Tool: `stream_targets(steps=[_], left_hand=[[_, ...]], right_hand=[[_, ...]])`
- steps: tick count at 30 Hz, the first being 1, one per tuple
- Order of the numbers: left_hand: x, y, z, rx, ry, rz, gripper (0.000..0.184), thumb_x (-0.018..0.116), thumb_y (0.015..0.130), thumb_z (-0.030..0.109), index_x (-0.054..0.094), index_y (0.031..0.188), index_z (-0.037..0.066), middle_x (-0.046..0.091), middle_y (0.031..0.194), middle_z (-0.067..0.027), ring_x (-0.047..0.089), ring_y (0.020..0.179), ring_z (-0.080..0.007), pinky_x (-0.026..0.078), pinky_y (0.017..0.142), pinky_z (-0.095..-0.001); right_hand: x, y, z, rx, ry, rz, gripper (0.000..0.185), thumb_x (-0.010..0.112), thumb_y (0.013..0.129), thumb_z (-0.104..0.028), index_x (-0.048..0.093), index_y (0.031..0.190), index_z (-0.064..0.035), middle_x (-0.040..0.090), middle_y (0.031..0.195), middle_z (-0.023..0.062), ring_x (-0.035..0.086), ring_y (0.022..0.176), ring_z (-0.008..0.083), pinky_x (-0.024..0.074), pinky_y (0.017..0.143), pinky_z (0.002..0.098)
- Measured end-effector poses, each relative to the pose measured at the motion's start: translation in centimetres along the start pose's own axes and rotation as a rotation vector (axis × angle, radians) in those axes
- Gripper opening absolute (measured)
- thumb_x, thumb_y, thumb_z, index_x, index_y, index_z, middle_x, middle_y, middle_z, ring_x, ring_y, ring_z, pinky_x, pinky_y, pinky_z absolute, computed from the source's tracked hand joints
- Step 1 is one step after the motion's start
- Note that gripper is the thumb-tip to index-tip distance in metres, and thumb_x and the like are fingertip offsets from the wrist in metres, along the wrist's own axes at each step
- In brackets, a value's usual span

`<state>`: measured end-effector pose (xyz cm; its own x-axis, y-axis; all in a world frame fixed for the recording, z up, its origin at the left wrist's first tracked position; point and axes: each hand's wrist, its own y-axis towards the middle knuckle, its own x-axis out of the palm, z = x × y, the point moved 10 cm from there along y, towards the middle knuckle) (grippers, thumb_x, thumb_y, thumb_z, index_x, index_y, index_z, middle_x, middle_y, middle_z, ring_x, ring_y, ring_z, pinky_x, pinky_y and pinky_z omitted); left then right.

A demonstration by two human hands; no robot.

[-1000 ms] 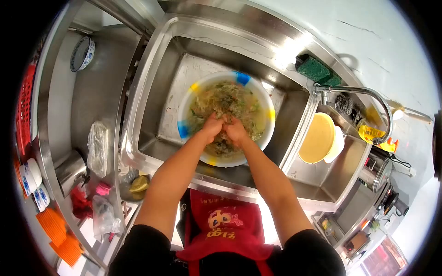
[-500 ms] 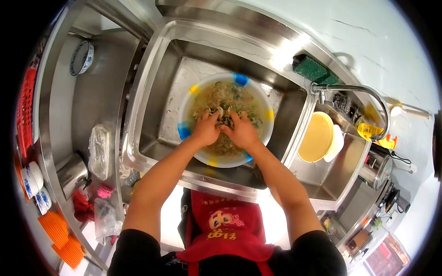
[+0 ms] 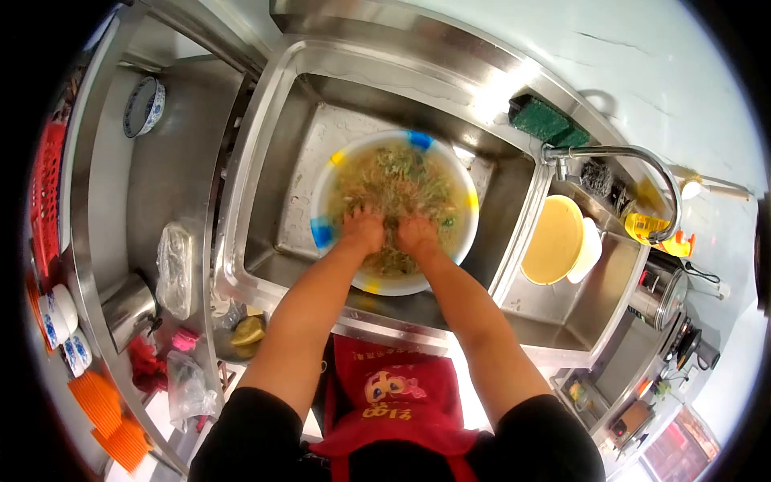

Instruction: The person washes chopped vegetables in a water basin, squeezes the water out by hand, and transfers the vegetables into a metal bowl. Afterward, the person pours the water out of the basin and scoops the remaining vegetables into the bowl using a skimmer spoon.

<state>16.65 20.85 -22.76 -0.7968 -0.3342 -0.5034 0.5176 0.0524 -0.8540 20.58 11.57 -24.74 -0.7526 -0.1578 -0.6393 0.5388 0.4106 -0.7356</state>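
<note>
Evidently dipped the left hand (image 3: 364, 230), splayed, and the right hand (image 3: 417, 234) into greens (image 3: 395, 178) in the basin (image 3: 321, 189), inside the sink (image 3: 325, 120). Could not tell the right one's grip under murky water (image 3: 457, 186). Perhaps risked slopping greens out by pushing too hard.

A patterned bowl (image 3: 145, 108) and a plastic-wrapped package (image 3: 174, 273) rest on steel shelving (image 3: 181, 153).

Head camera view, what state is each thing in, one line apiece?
Left hand: fingers spread, tips submerged.
Right hand: fingertips submerged, hidden.
Shredded vegetables: wet, in cloudy water.
Basin: upright, filled.
Faucet: no stream visible.
Yellow tub: open-topped, contents unclear.
Plastic bag: crumpled.
Red apron: worn.
</note>
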Motion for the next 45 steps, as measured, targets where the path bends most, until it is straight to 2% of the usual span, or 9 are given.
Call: stream_targets(steps=[14, 19, 22, 25, 27, 33, 35, 39, 45], left_hand=[[-12.9, -21.0, 4.8, 0.594, -0.498, 0.757, 0.032, 0.06, 0.08, 0.009, 0.052, 0.105, -0.008, 0.035, 0.145, -0.0261, 0.041, 0.127, -0.0435, 0.036, 0.105, -0.0471], [-0.3, -6.2, -1.2, 0.082, -0.217, 0.257, 0.036, 0.063, 0.082, 0.014, 0.053, 0.112, -0.005, 0.043, 0.14, -0.023, 0.048, 0.12, -0.0407, 0.043, 0.099, -0.0451], [-6.6, -13.2, 1.2, 0.302, -0.265, 0.851, 0.026, 0.064, 0.084, 0.017, 0.06, 0.102, -0.002, 0.053, 0.132, -0.0206, 0.054, 0.112, -0.0384, 0.045, 0.097, -0.0433], [-5.7, -12.1, 1.3, 0.246, -0.576, 0.498, 0.018, 0.063, 0.084, 0.015, 0.065, 0.087, -0.003, 0.06, 0.122, -0.0205, 0.056, 0.109, -0.0392, 0.046, 0.091, -0.0457], [-7.9, -15.8, 1.9, 0.364, -0.558, 0.866, 0.02, 0.066, 0.083, 0.013, 0.06, 0.07, -0.001, 0.067, 0.103, -0.0191, 0.06, 0.097, -0.0374, 0.048, 0.082, -0.0443], [-9.3, -16.3, 0.6, 0.179, -0.756, 0.555, 0.018, 0.067, 0.079, 0.011, 0.054, 0.073, -0.001, 0.064, 0.087, -0.0196, 0.059, 0.087, -0.0389, 0.048, 0.074, -0.045], [-5.1, -11.8, -0.2, 0.102, -0.519, 0.238, 0.019, 0.068, 0.075, 0.01, 0.06, 0.089, 0.0, 0.061, 0.11, -0.0212, 0.057, 0.102, -0.0403, 0.047, 0.086, -0.0439], [-7.6, -16.4, 1.7, 0.415, -0.203, 0.747, 0.056, 0.069, 0.072, 0.01, 0.053, 0.125, 0.004, 0.049, 0.128, -0.0255, 0.048, 0.119, -0.0407, 0.04, 0.102, -0.043], [-6.4, -15.1, 1.5, 0.474, -0.568, 0.232, 0.096, 0.072, 0.071, 0.016, 0.02, 0.151, 0.015, 0.022, 0.15, -0.0301, 0.03, 0.139, -0.0395, 0.034, 0.108, -0.0412]], right_hand=[[-18.7, -21.6, -6.9, -0.566, 0.577, 0.721, 0.051, 0.061, 0.084, -0.014, 0.049, 0.13, 0.0035, 0.05, 0.131, 0.0274, 0.054, 0.114, 0.0427, 0.0492, 0.092, 0.0439], [-8.0, -12.0, -1.1, -0.336, 0.351, 0.61, 0.047, 0.062, 0.084, -0.012, 0.051, 0.127, 0.0036, 0.055, 0.122, 0.0286, 0.058, 0.106, 0.0425, 0.0502, 0.087, 0.0448], [-11.8, -13.0, -1.7, -0.32, 0.364, 0.725, 0.038, 0.062, 0.085, -0.013, 0.056, 0.118, 0.0031, 0.06, 0.11, 0.0278, 0.061, 0.094, 0.0422, 0.0515, 0.078, 0.0474], [-13.3, -16.0, -2.7, -0.31, 0.458, 0.79, 0.021, 0.066, 0.084, -0.015, 0.063, 0.1, -0.0018, 0.064, 0.092, 0.0205, 0.063, 0.075, 0.039, 0.0513, 0.064, 0.0459], [-13.5, -18.6, -1.7, -0.187, 0.762, 0.789, 0.015, 0.071, 0.08, -0.012, 0.059, 0.085, -0.0042, 0.062, 0.08, 0.0156, 0.06, 0.066, 0.0347, 0.0491, 0.058, 0.0396], [-12.6, -17.0, 0.2, -0.279, 0.651, 0.838, 0.017, 0.068, 0.072, -0.001, 0.051, 0.076, -0.0046, 0.056, 0.072, 0.0136, 0.057, 0.064, 0.0311, 0.0445, 0.056, 0.0401], [-10.0, -14.5, 0.8, -0.249, 0.542, 0.713, 0.015, 0.066, 0.072, 0.0, 0.053, 0.078, -0.0037, 0.056, 0.073, 0.013, 0.058, 0.066, 0.0305, 0.0443, 0.057, 0.0414], [-14.4, -22.2, -2.3, -0.338, 0.56, 1.053, 0.019, 0.066, 0.07, 0.0, 0.053, 0.083, -0.0052, 0.057, 0.082, 0.0155, 0.057, 0.071, 0.0345, 0.0442, 0.062, 0.0442], [-14.3, -25.2, -4.2, -0.171, 0.69, 0.98, 0.03, 0.064, 0.068, 0.0, 0.059, 0.097, -0.0046, 0.06, 0.086, 0.0191, 0.059, 0.077, 0.0404, 0.0482, 0.068, 0.045]])
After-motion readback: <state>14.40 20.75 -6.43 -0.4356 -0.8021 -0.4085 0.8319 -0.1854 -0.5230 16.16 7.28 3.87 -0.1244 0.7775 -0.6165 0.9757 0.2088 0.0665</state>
